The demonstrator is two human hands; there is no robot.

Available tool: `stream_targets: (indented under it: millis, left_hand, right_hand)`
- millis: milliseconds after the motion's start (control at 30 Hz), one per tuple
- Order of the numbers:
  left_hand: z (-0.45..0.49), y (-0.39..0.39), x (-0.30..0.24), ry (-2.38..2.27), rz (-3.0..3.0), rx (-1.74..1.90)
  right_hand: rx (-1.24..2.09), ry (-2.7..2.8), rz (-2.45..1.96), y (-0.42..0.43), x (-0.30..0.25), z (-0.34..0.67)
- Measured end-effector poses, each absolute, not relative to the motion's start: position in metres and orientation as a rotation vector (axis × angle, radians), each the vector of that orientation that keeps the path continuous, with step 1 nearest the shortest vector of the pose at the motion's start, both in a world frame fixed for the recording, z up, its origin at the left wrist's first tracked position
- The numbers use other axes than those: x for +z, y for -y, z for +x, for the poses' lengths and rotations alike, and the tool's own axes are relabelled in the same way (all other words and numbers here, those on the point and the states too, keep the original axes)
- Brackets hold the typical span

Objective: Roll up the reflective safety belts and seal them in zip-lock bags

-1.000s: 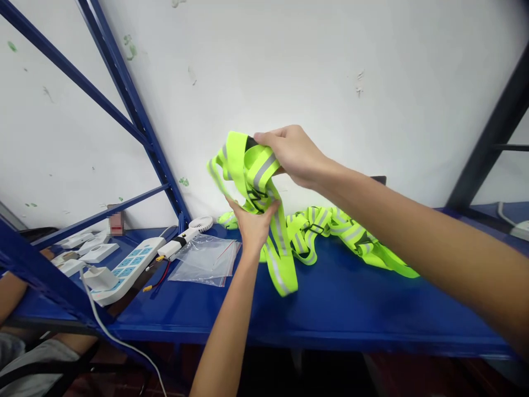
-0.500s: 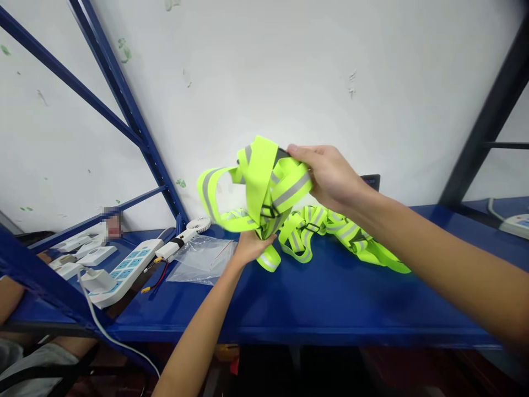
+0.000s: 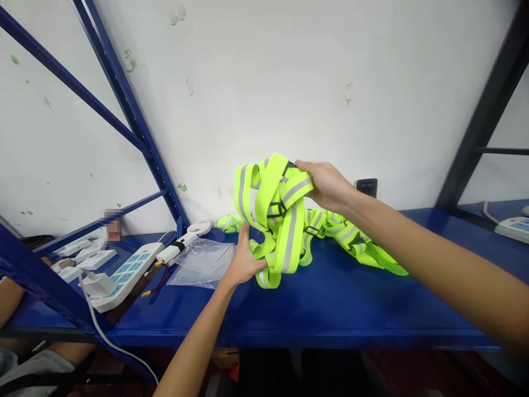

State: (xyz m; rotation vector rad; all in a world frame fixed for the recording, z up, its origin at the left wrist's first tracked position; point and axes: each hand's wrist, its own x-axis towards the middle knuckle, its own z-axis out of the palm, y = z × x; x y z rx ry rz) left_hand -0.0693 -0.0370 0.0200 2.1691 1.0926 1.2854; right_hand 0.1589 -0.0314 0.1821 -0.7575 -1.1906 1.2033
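Note:
My right hand pinches the upper right of a bundled reflective strap vest, fluorescent yellow with grey stripes and black buckles. The bundle hangs above the blue table, its loops drooping. At its lower left, my left hand has its thumb raised and spread from the fingers, touching the lower loops; part of the fingers is hidden by the straps. Behind the bundle, more yellow reflective straps lie heaped on the table toward the right. A small yellow strap piece lies by the wall.
Left of my hands lie a clear plastic bag, a white handheld fan and a power strip. A small dark display stands against the wall. Blue frame posts rise at the left. Another person's arm shows at far left.
The bundle has come down slightly and its left loop has swung inward, with straps falling lower. My left hand has loosened from its grip underneath and spread at the lower left.

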Motion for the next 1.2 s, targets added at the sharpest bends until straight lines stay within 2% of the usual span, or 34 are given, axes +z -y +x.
stream_targets:
  millis: [167, 300, 400, 467, 533, 667, 767, 967, 1200]
  left_hand:
    - [-0.083, 0.060, 0.042, -0.889, 2.257, 0.795]
    - [-0.084, 0.057, 0.051, -0.764, 2.020, 0.982]
    - [-0.068, 0.053, 0.051, -0.811, 1.752, 1.095]
    - [-0.058, 0.055, 0.049, -0.746, 1.582, 1.097]
    - [-0.055, 0.060, 0.045, -0.644, 1.437, 1.052]
    - [-0.063, 0.082, 0.043, -0.524, 1.228, 0.916]
    - [-0.074, 0.105, 0.047, -0.488, 1.070, 0.892]
    - [-0.095, 0.149, 0.045, -0.474, 0.820, 0.808]
    - [-0.133, 0.129, 0.040, -0.669, 1.100, 0.779]
  right_hand:
    - [1.192, 1.090, -0.802, 0.023, 0.175, 0.163]
    - [1.233, 1.099, -0.810, 0.020, 0.168, 0.167]
    - [1.311, 1.293, -0.766, 0.022, 0.161, 0.168]
    - [1.249, 1.477, -0.753, 0.023, 0.157, 0.168]
    - [0.958, 1.648, -0.800, 0.022, 0.154, 0.171]
    - [0.084, 1.756, -0.899, 0.009, 0.148, 0.182]
    - [-0.169, 1.778, -0.879, -0.005, 0.141, 0.193]
    - [-0.115, 1.802, -0.975, -0.025, 0.126, 0.199]
    - [0.028, 1.704, -0.982, -0.020, 0.136, 0.181]
